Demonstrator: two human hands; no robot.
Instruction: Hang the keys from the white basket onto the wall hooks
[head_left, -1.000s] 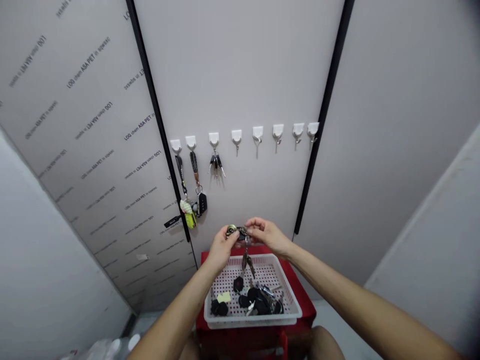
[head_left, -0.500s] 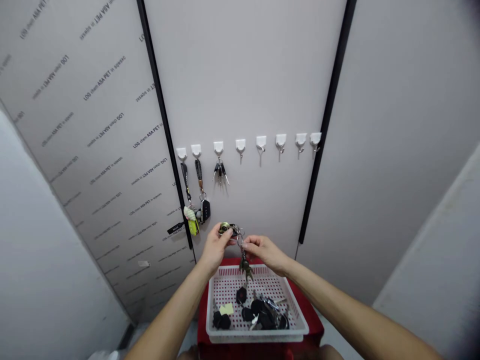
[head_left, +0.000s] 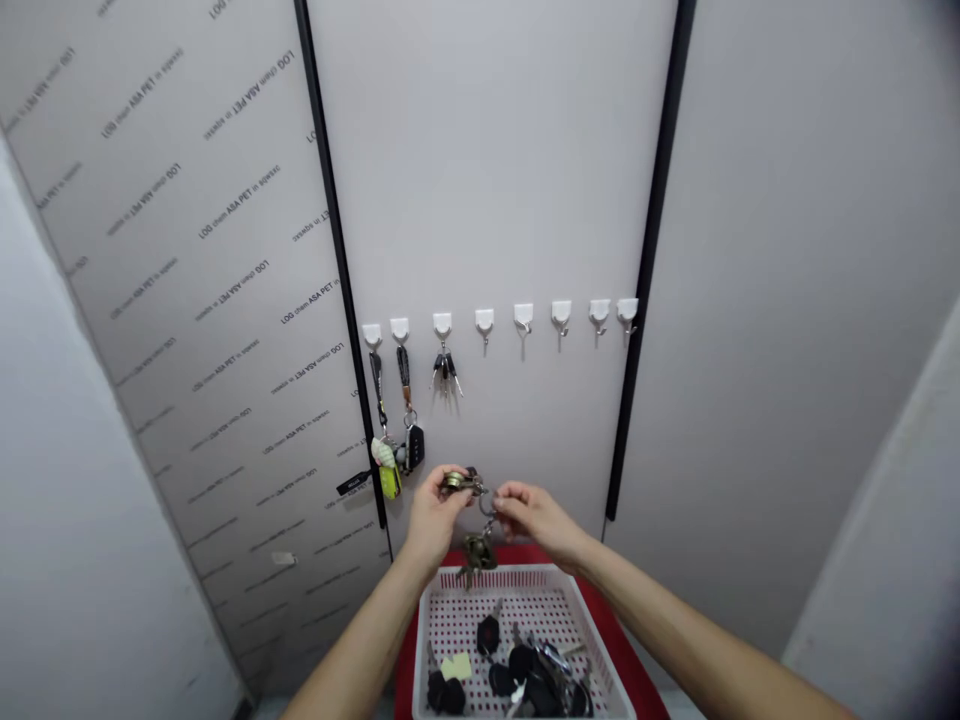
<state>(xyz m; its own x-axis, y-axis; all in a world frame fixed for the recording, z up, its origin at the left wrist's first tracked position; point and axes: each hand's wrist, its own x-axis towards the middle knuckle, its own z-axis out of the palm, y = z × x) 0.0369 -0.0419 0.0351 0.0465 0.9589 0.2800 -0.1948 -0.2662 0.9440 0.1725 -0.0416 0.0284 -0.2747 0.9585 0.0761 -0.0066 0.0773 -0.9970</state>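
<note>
My left hand [head_left: 433, 522] is closed round a dark and brass-coloured fob [head_left: 459, 482] on a bunch of keys, just in front of the white panel. A metal key ring [head_left: 487, 503] links that fob to a dangling cluster of dark keys and charms [head_left: 478, 552], whose exact parts I cannot make out. At the ring's right side, my right hand [head_left: 541, 520] pinches its edge between thumb and fingers. Below both hands stands a white plastic basket [head_left: 525, 574] holding several black-headed keys [head_left: 536, 685], a loose black key [head_left: 488, 634] and a yellow paper piece [head_left: 456, 666].
Several white hooks run across the panel [head_left: 495, 200]. A lanyard with a yellow-green fob [head_left: 388, 480], one with a black car key [head_left: 414, 447] and a small key bunch [head_left: 446, 372] hang on the left ones. Red cloth [head_left: 525, 553] lies under the basket.
The view has tilted, so hooks and basket sit lower in the picture. The dangling cluster has swung left, and my right hand has shifted up along the ring.
</note>
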